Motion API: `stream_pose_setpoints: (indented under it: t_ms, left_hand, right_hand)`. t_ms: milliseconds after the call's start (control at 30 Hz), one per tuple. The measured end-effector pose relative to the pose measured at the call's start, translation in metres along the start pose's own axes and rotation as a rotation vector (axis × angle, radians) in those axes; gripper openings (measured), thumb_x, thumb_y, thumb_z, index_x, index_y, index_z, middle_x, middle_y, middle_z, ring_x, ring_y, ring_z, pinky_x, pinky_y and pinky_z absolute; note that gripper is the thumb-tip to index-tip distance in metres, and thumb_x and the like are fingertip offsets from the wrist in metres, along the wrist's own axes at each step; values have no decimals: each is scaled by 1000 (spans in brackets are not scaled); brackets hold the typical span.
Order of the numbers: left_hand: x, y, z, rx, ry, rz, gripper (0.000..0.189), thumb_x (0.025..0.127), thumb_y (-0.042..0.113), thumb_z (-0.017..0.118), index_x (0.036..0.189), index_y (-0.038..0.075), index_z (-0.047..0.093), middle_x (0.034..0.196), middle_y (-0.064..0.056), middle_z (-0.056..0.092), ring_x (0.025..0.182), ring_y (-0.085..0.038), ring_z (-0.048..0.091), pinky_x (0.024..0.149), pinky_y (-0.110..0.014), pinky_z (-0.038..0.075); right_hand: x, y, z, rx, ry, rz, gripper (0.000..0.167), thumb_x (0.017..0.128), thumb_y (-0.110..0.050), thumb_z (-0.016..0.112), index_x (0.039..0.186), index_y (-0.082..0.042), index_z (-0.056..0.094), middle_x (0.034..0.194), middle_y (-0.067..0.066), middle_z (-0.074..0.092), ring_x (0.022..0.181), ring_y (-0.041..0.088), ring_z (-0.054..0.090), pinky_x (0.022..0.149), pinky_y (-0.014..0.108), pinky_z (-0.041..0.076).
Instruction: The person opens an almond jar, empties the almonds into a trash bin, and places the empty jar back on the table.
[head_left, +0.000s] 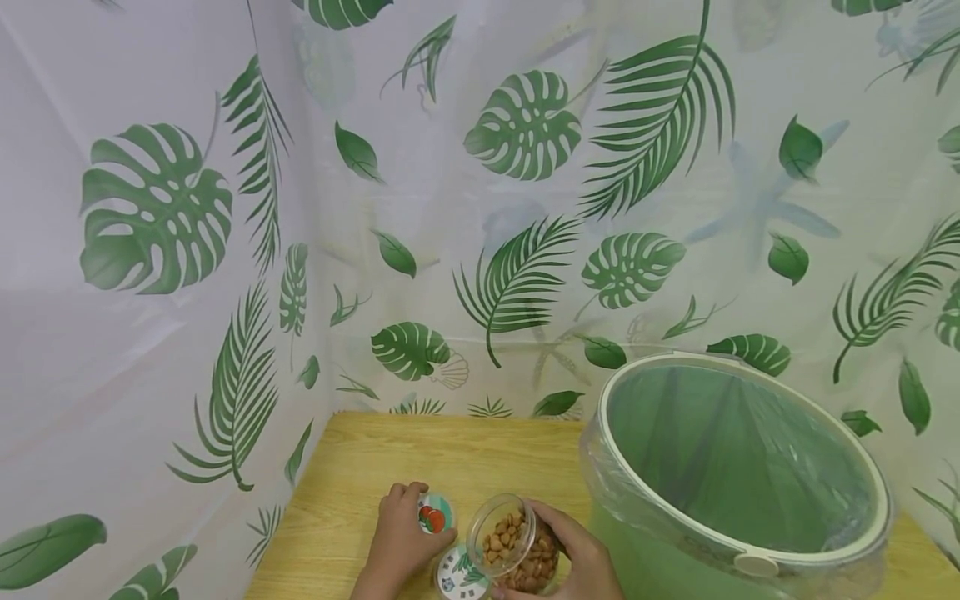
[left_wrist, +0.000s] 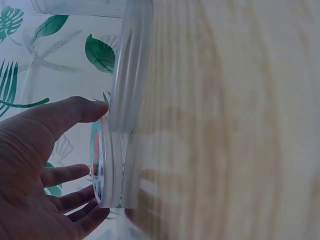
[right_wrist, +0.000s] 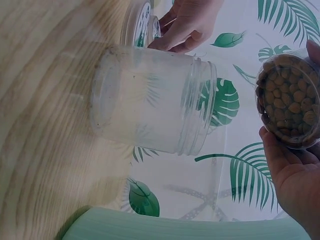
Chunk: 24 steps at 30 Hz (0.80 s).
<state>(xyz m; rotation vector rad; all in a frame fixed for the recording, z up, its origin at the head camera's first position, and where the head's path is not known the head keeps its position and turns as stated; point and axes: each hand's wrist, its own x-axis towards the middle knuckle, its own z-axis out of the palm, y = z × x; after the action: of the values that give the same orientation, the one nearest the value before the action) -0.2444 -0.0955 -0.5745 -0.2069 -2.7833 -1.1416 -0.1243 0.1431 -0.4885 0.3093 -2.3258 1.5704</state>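
Observation:
My left hand (head_left: 405, 529) spans a small round lid (head_left: 436, 514) with a tomato picture, low over the wooden table. In the left wrist view the thumb and fingers lie at opposite edges of this lid (left_wrist: 102, 160). My right hand (head_left: 581, 554) grips a clear jar of brown nuts (head_left: 536, 567), raised and tilted with its mouth towards the left. In the right wrist view an empty clear jar (right_wrist: 150, 100) stands upright on the table, below the jar of nuts (right_wrist: 287, 100). A second, larger lid (head_left: 459, 575) with green leaves lies beside the tomato lid.
A large green bin (head_left: 637, 542) with a plastic liner stands to the right. The wooden table (head_left: 450, 442) meets a leaf-patterned sheet (head_left: 420, 192) at the back and on the left.

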Motion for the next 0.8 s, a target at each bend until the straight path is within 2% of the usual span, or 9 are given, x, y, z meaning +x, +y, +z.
stream_pose_setpoints:
  t_ms: [300,600,800]
  left_hand:
    - [1,-2,2,28,-3,-16,76,72,35,96,132,1,64,119,-15,59,104,-29,52,78,-43,60]
    - [0,-1,2,46,-12,-27,75,74,36,95,134,2,64,120,-15,59,104,-28,51,81,-44,59]
    - [0,-2,3,55,-26,-35,75,75,37,94,134,2,65,122,-16,59,107,-29,52,84,-47,59]
  right_hand:
    - [0,-1,-3,-11,-16,-64,86,65,-27,105,138,-4,66,127,12,75,108,14,76,86,27,63]
    - [0,-5,-6,-9,-10,-31,87,64,-29,105,139,-7,67,130,12,74,107,13,76,84,26,63]
    - [-2,-6,-7,-17,-20,-50,87,67,-30,104,140,-5,66,130,13,74,109,17,76,85,27,63]
